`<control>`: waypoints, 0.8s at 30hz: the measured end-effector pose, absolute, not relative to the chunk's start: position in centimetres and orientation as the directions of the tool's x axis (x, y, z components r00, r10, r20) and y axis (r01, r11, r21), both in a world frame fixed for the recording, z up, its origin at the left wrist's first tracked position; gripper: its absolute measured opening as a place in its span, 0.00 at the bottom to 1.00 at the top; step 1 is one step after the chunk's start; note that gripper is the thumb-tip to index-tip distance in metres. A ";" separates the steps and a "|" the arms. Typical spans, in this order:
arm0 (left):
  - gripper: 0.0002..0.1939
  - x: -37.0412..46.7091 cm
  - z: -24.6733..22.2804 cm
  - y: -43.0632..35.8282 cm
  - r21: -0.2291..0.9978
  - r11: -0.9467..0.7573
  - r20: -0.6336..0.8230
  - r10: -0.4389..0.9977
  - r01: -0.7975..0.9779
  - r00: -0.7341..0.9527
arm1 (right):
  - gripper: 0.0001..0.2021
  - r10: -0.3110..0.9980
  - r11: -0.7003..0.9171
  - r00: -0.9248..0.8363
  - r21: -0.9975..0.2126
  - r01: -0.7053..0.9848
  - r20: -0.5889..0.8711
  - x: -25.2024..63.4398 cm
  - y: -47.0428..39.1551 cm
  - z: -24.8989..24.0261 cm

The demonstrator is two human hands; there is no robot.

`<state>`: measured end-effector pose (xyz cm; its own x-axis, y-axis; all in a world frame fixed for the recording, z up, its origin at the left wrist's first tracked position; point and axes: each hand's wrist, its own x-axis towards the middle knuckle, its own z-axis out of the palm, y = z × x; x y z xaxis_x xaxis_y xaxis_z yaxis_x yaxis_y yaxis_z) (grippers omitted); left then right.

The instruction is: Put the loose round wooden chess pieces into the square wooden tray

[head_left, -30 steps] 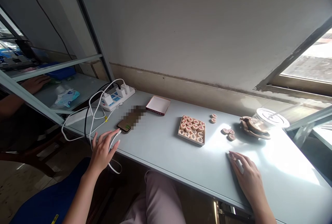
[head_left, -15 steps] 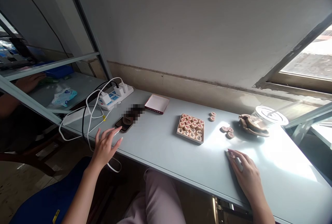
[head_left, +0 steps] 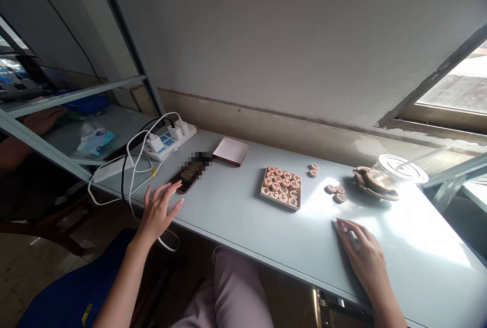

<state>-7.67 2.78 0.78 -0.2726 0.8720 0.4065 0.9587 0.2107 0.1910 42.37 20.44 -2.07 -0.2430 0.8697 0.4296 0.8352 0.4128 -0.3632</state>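
My left hand (head_left: 157, 215) rests at the table's near edge with its fingers spread, the fingertips by the lower end of a dark phone (head_left: 186, 182). On the right, my right hand (head_left: 364, 249) pinches a round wooden Chinese chess piece (head_left: 343, 227) between thumb and fingers, low over the tabletop. Between the hands stands a shallow box (head_left: 280, 204) filled with rows of chess pieces, marked in red and black. Loose chess pieces (head_left: 340, 197) lie beyond my right hand, and two more pieces (head_left: 313, 173) lie near the wall.
The box's lid (head_left: 231, 151) lies open side up at the back. A power strip (head_left: 167, 141) with plugs and looping white cables (head_left: 131, 186) occupies the left end. At right stand a brown bowl-like dish (head_left: 375, 188) and a clear plastic cup (head_left: 403, 168). Another person's arm (head_left: 26, 138) shows far left.
Very little differs. My left hand has edged slightly right along the table by the phone. My right hand keeps the chess piece pinched in nearly the same place.
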 end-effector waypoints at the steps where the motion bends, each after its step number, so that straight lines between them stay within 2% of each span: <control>1: 0.21 -7.7 0.8 2.9 0.193 0.209 0.404 0.873 0.959 -0.272 | 0.24 0.871 0.412 -0.243 -0.365 0.835 0.427 42.3 20.4 -2.1; 11: 0.24 -8.2 1.7 6.3 0.204 0.175 0.336 0.911 0.963 -0.237 | 0.24 0.880 0.400 -0.234 -0.377 0.836 0.414 42.3 20.5 -2.0; 18: 0.17 -7.8 2.2 3.9 0.159 0.195 0.481 0.841 0.968 -0.249 | 0.25 0.876 0.403 -0.228 -0.384 0.831 0.425 42.3 20.3 -1.9; 21: 0.17 -6.8 2.8 3.5 0.215 0.234 0.534 0.784 0.948 -0.315 | 0.24 0.876 0.412 -0.224 -0.421 0.808 0.427 42.3 20.4 -1.9; 24: 0.17 -4.8 3.5 5.4 0.321 0.179 0.463 0.827 0.930 -0.319 | 0.21 0.899 0.397 -0.195 -0.540 0.742 0.392 41.5 20.5 -1.2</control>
